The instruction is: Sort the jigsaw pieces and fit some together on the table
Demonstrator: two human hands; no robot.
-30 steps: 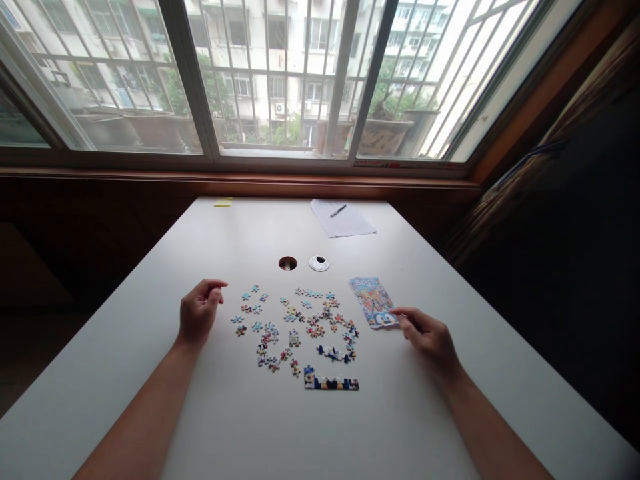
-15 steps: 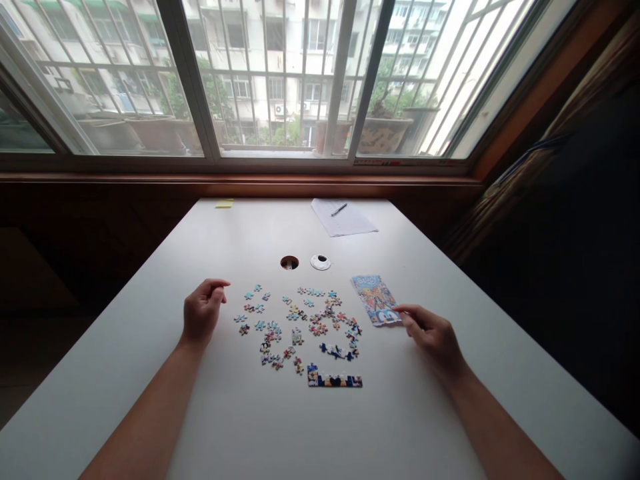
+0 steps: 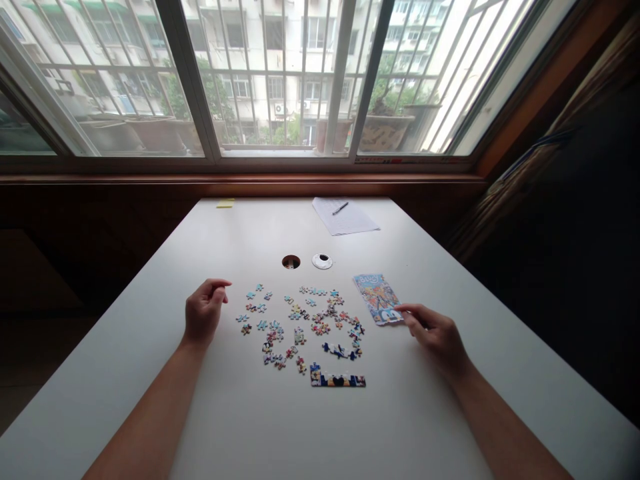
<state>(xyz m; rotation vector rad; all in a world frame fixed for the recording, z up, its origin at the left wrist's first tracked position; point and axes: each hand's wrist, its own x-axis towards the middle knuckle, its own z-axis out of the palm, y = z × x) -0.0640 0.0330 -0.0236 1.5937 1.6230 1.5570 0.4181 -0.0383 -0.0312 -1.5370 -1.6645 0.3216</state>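
White table [image 3: 150,347] under barred window. Loose puzzle pieces [image 3: 305,327] at centre; joined edge strip [image 3: 337,380] at 6 o'clock. Left hand [image 3: 203,313] at 9 o'clock, curled loosely, empty. Right hand [image 3: 435,337] at 3 o'clock, fingertips steadying reference picture [image 3: 377,298], probably kept beside pieces for comparison.

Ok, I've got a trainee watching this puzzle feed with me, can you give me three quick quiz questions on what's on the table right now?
1. True or false: the right hand touches the picture card.
2. Which lies nearest the person: A) the loose pieces, B) the joined strip of pieces, C) the pen?
3. What lies under the pen at the far edge of the table?

Key
1. True: its fingers rest at the card's near edge.
2. B.
3. A sheet of paper.

The left hand rests curled beside the loose pieces; whether it holds one cannot be told.
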